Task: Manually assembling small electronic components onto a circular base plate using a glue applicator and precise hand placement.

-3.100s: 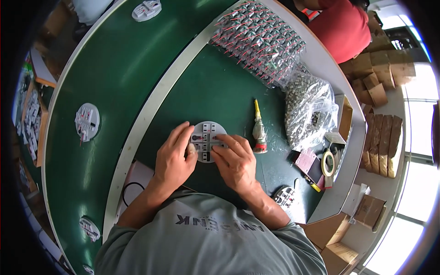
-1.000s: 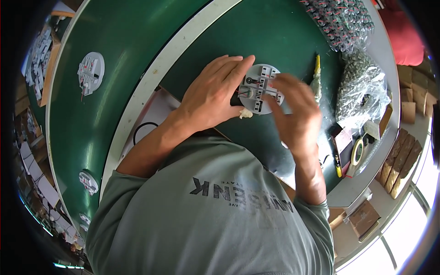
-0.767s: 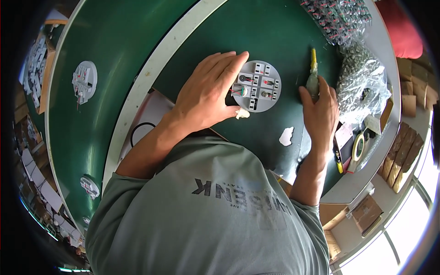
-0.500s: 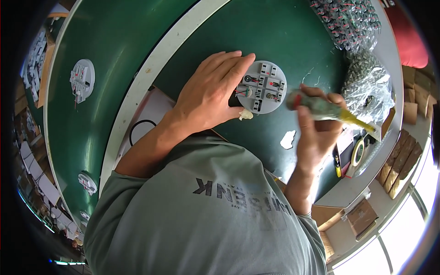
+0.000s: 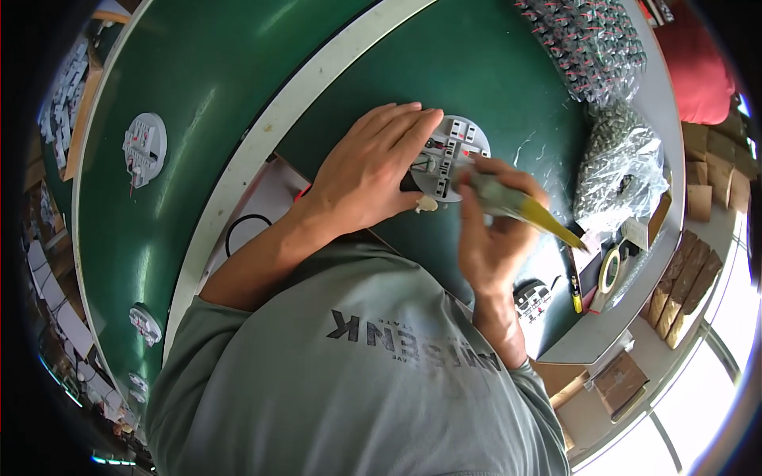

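- workshop, curved green bench (image 5: 468,55), pale divider strip (image 5: 270,135) cutting off the left lane; a person in red (image 5: 697,71) far right, brown-wrapped packs (image 5: 686,285) on the right.
- left lane: other round units, one farther (image 5: 145,151), one nearer (image 5: 145,325).
- main thing: round grey disc (image 5: 452,151) with slots and small fitted parts, on the bench between the two hands.
- left hand (image 5: 371,166): spread, thumb well apart from the fingers, laid along the disc's left edge; can't tell how hard it presses. something cream-coloured (image 5: 426,204) at the thumb tip.
- right hand (image 5: 500,238): fingers closed around a wrapped tool (image 5: 520,205), yellow tapered end pointing right and near, blunt end toward the disc. motion blur.
- change: half a second ago the tool was held right of the disc, apart from it; now its blunt end is over the disc's near-right part. contact can't be told.
- meaning: looks like the tool is now in use at the disc, left hand probably steadying it.
- far right: sheet of parts with red leads (image 5: 587,47), then clear bag of small metal parts (image 5: 619,174).
- near right: tape roll (image 5: 609,270), another disc-like unit (image 5: 532,300) beside the right forearm.
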Available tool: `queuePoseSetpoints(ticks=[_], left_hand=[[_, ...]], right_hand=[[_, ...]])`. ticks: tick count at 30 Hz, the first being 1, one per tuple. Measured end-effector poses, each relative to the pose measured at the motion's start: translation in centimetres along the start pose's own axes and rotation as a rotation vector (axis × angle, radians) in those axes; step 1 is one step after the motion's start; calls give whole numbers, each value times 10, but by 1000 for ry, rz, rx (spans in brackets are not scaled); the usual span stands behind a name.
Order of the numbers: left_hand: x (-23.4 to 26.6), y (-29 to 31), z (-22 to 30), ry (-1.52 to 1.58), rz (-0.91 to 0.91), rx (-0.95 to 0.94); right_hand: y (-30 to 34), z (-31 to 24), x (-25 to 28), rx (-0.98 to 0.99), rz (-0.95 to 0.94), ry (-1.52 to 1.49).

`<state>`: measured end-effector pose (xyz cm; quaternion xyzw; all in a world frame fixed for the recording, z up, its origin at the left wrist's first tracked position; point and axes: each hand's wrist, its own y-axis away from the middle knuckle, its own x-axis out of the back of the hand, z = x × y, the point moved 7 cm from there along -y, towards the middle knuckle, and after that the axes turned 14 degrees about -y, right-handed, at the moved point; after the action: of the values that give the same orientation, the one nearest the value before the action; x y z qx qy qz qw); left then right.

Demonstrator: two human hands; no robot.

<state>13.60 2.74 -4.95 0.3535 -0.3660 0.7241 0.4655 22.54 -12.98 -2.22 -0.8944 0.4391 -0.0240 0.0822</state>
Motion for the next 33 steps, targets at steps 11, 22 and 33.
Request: queuePoseSetpoints(ticks=[11, 22, 33], left_hand=[[-1, -12, 7, -62, -32, -95], [-6, -20, 4, -27, -21, -72], [-8, -22, 2, -39, -50, -85]], right_hand=[[-7, 10, -5, 161, -37, 328], [-29, 2, 80, -275, 332, 443], [-28, 7, 16, 52, -99, 635]])
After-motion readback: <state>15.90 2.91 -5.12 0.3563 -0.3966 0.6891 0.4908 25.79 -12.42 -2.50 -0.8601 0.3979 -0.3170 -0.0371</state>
